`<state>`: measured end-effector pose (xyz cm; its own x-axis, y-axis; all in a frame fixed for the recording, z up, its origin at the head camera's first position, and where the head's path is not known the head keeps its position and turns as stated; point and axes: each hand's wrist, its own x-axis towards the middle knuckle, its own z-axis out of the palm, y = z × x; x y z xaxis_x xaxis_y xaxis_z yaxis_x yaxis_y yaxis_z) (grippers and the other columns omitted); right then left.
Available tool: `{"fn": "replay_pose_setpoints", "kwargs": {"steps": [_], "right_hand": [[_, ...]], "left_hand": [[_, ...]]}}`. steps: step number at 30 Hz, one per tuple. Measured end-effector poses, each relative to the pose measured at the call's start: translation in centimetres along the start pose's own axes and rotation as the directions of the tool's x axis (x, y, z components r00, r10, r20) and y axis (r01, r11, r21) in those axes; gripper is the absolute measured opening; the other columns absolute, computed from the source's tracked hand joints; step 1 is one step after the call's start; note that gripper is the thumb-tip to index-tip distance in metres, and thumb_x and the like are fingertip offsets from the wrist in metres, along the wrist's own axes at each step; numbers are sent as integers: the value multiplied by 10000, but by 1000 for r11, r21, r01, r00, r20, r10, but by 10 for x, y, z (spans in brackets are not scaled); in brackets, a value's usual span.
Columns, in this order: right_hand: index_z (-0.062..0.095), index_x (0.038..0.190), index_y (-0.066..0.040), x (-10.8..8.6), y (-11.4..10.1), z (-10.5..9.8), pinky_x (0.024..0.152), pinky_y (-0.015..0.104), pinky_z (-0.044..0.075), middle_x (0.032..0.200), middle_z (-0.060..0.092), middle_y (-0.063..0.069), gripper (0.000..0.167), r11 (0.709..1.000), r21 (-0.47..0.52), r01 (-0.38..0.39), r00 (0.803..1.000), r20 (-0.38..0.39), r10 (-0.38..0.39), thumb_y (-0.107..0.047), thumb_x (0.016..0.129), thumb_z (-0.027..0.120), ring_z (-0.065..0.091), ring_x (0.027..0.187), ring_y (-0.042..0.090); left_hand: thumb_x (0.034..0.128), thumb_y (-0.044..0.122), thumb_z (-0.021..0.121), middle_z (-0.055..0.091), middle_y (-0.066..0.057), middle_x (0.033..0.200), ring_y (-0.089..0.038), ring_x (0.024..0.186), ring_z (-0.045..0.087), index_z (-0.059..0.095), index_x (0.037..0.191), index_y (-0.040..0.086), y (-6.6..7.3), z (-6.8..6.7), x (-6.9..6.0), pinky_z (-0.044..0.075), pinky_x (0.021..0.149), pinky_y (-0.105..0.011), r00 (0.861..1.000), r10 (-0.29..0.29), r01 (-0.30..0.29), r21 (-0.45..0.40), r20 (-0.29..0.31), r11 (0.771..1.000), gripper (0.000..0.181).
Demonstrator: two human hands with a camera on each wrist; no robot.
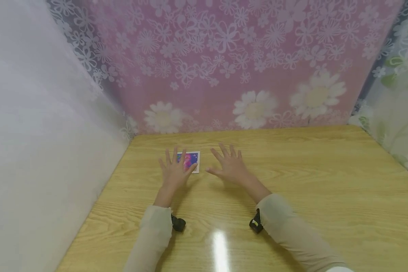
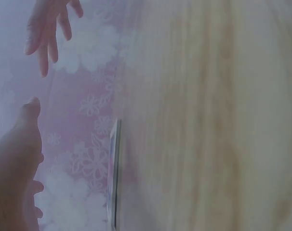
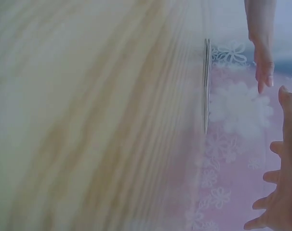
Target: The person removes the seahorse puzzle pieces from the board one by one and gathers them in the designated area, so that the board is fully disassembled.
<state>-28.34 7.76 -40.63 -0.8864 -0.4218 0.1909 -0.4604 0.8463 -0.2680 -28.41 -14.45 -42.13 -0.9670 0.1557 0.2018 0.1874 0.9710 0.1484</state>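
A flat card-like item with a white border and a pink, purple and blue picture lies on the table. Seen edge-on in the left wrist view, the flat item is thin; in the right wrist view its edge shows several thin layers. Fingers spread, the left hand hovers over the item's left part and hides some of it. To the right of the item, the right hand is held above the table with its fingers spread too. Neither hand holds anything.
The wood-grain table meets a pink flowered cloth at the back. A white wall or sheet borders the left side, and a pale flowered cloth the right. Black wrist devices sit at both sleeves.
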Motion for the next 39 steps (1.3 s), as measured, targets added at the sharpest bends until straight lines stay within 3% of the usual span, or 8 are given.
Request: {"fn": "replay_pose_setpoints", "kwargs": {"steps": [7,13,22,29,39], "right_hand": [[240,1471,-191,9,-9,9,977,649,86,1499,139,167,773,999,27,26,999,-21,-25,-608,861,467,49,1316,470],[251,1468,-199,18,-12,20,974,645,132,1492,166,169,768,999,22,42,998,-39,-41,-611,858,468,79,1320,459],[274,1462,-193,27,-14,37,992,625,109,1490,183,158,767,999,38,21,1000,-15,-21,-631,857,446,113,1322,452],[294,1454,-178,33,-13,51,990,626,113,1481,206,168,767,997,69,22,1000,-1,-22,-632,856,449,138,1313,461],[287,1456,-173,38,-13,64,1009,602,63,1479,212,160,765,997,73,19,997,70,-24,-634,862,423,101,1330,429]], "left_hand": [[892,660,279,30,-154,1511,-394,1327,-130,158,1486,197,-15,10,0,-59,980,-628,999,-40,41,-17,9,999,763],[903,620,343,88,-164,1503,-416,1334,-54,222,1474,163,-27,17,0,10,975,-652,999,-42,41,-57,-25,998,741],[896,612,378,180,-190,1483,-449,1332,37,276,1459,153,-46,32,-1,-1,977,-646,998,-56,52,-104,-38,993,734],[892,625,362,166,-178,1490,-445,1333,39,254,1466,151,-55,38,2,-21,984,-633,998,-57,57,-92,7,994,752],[872,684,291,74,-113,1518,-393,1347,-54,131,1487,159,-60,44,4,-95,978,-613,989,-72,82,-77,130,994,824]]}}
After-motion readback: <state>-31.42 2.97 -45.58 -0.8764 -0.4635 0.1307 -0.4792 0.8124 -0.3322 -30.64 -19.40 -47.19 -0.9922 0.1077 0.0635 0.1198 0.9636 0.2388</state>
